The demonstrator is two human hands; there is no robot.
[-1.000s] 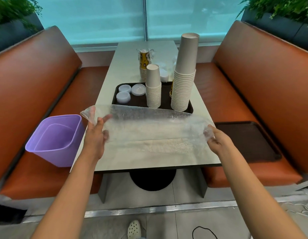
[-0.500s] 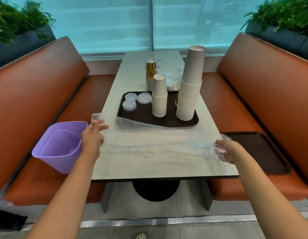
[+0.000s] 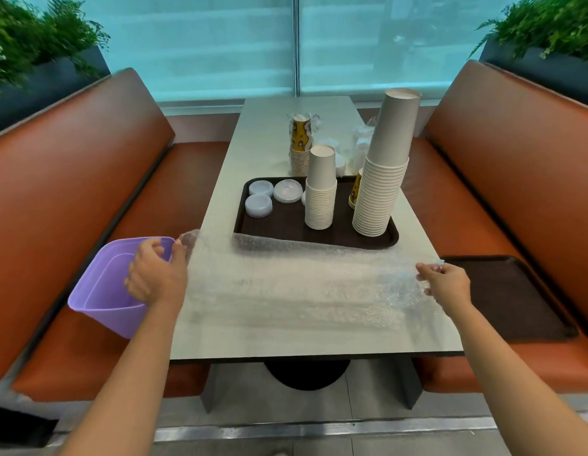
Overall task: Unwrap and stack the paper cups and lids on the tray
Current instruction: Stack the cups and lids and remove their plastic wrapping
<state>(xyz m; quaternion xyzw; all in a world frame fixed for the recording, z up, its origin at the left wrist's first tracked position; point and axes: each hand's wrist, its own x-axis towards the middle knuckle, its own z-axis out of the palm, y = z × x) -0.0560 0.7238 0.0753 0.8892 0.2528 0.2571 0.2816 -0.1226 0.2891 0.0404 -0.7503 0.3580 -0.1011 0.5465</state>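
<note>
Lowering toward the desk (image 3: 263,337) since a second ago, the clear plastic wrap (image 3: 305,281) now hangs stretched low, its left end nearing the purple bin (image 3: 101,291); discarding looks next. Left hand (image 3: 154,274) and right hand (image 3: 445,284) each pinch 1 end with curled fingers. On the tray (image 3: 286,225), 2 stacks of paper cups (image 3: 381,179) stand upright beside 3 white lids (image 3: 269,195); another wrapped bundle (image 3: 300,143) waits behind.

Both arms reach forward, spread wide; left hand (image 3: 156,278) and right hand (image 3: 445,284) fingers pinched
</note>
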